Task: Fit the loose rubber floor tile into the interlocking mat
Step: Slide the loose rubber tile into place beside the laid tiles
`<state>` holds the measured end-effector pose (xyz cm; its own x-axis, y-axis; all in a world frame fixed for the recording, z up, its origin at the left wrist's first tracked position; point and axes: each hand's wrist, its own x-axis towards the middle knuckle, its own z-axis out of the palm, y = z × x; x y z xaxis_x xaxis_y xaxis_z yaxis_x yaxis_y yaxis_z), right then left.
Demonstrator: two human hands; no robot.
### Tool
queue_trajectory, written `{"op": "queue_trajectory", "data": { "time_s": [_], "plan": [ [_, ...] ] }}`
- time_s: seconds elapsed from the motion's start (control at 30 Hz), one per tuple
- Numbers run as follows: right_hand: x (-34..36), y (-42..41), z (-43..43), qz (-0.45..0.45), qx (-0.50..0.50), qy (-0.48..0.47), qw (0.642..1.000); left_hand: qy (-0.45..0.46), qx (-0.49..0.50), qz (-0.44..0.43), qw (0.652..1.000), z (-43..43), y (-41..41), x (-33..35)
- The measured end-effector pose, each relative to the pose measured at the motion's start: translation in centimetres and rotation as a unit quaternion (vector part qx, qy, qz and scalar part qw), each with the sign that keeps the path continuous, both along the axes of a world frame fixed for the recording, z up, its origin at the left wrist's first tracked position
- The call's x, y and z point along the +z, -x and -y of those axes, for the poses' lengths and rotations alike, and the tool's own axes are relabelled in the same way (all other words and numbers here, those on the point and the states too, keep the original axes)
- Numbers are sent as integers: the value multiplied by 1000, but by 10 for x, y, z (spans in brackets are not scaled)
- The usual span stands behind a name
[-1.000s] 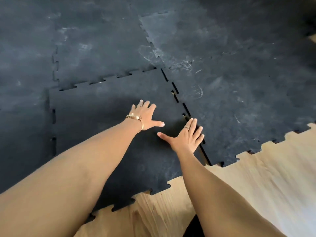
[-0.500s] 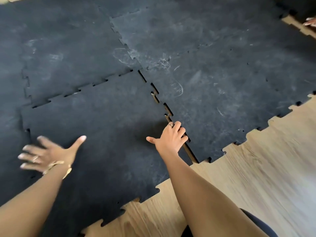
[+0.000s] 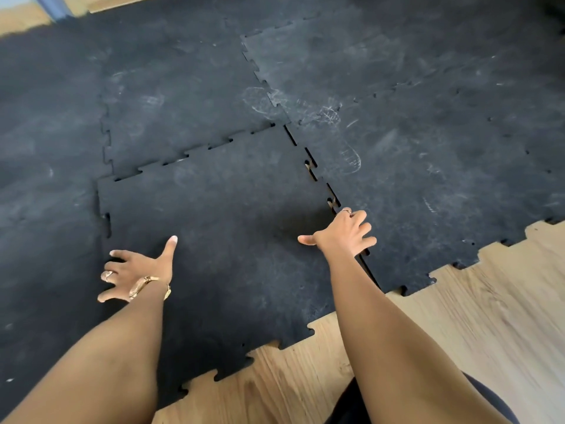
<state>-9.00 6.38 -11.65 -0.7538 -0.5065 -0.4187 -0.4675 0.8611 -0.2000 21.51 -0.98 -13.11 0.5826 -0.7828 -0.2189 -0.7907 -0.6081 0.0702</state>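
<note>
Wood floor (image 3: 458, 325) borders the mat (image 3: 428, 148); spread fingers of both hands (image 3: 137, 272) press the square tile's (image 3: 220, 215) side edges.

You've got bright daylight on the wood floor (image 3: 477, 325), w/ a soft shadow on the mat (image 3: 293, 221) by your right hand (image 3: 347, 232). Edges bend (wide lens), corners slightly blurred.

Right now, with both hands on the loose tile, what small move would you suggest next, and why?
Probably nudge the loose tile rightward with the left hand, then press down with the right hand. The right seam gapes, wood floor showing through, so the tabs aren't seated.
</note>
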Motion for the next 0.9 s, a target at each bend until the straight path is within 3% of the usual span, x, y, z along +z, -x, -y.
{"op": "queue_trajectory", "data": {
  "time_s": [0.4, 0.63, 0.7, 0.77, 0.83, 0.9],
  "plan": [
    [-7, -8, -21, -36, 33, 52, 997, 0, -14, 19, 1000, -7, 11, -16],
    [-23, -33, -37, -50, 42, 59, 996, 50, -23, -15, 998, -4, 50, -34],
    [-26, -42, -39, -46, 22, 64, 997, 62, -95, -40, 993, 3, 77, -34],
    [-28, -47, -39, -49, 20, 55, 997, 67, -239, -41, 968, 13, 109, -32],
    [-26, -45, -37, -51, 31, 41, 997, 63, -404, -39, 912, 23, 147, -25],
    [-24, -39, -39, -57, 49, 35, 997, 47, -546, -62, 834, 33, 189, -13]
  ]
}}
